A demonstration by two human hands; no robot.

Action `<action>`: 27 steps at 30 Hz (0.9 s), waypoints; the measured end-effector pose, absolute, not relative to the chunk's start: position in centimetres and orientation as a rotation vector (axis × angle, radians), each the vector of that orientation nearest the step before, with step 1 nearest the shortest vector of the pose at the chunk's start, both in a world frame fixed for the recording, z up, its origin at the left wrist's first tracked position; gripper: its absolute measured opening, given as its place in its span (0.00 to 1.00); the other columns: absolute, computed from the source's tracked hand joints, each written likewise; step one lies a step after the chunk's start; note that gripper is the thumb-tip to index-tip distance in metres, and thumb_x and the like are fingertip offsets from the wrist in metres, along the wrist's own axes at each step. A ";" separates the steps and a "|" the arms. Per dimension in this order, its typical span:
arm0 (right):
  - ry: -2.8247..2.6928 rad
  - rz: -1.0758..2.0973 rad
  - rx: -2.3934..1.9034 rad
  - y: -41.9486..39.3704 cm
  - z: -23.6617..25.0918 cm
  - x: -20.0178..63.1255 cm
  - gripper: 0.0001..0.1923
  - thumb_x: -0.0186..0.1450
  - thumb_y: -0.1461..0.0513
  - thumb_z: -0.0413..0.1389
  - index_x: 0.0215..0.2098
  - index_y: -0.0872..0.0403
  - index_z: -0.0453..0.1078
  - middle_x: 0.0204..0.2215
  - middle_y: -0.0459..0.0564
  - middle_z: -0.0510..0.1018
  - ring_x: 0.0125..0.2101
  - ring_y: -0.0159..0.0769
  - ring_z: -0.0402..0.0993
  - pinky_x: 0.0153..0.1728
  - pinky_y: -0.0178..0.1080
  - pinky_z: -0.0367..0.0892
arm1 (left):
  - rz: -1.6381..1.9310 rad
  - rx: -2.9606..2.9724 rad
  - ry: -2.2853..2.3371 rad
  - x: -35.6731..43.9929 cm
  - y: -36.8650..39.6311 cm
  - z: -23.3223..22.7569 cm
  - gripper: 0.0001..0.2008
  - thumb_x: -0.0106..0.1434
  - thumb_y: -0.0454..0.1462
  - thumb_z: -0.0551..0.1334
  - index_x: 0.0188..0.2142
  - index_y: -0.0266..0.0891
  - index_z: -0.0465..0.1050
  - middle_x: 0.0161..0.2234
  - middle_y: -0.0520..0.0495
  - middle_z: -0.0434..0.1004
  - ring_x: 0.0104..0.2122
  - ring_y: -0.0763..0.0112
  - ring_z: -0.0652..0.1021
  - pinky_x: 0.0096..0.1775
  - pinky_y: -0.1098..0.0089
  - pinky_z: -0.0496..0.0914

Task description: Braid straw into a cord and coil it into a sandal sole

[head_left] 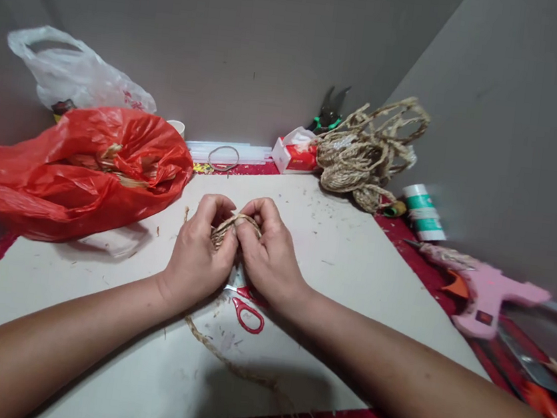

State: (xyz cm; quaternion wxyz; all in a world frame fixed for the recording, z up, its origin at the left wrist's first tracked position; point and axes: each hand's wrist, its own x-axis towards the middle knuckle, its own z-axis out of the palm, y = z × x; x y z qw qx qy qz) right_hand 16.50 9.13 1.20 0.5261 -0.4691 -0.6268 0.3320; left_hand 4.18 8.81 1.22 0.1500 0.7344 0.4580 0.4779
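Note:
Both hands meet near the middle of the white board, gripping a small coiled piece of braided straw rope (pixel 223 228). My left hand (pixel 202 247) is closed round its left side, thumb towards the middle. Opposite it, my right hand (pixel 269 251) pinches the top edge between thumb and fingers. Much of the rope piece is hidden by the fingers. A loose rope end (pixel 225 361) trails from beneath my left wrist towards the front edge. Red-handled scissors (pixel 249 316) lie under the hands, their blades mostly covered.
A red plastic bag (pixel 85 180) with straw inside stands left, before a clear bag (pixel 86 80). A rope bundle (pixel 365 155), tissue pack (pixel 297 156) and pruning shears (pixel 329 114) are at the back. A pink glue gun (pixel 487 293) and thread spool (pixel 423 212) lie right. Fibre scraps dot the board (pixel 347 311).

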 end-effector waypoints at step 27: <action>-1.258 1.542 -0.953 9.3 2.0 16.4 0.17 0.58 0.53 0.60 0.41 0.56 0.73 0.34 0.51 0.77 0.31 0.34 0.73 0.30 0.36 0.69 | 1.639 1.717 1.272 2.7 9.4 1.5 0.08 0.62 0.35 0.59 0.41 0.38 0.71 0.38 0.45 0.77 0.39 0.67 0.77 0.43 0.66 0.71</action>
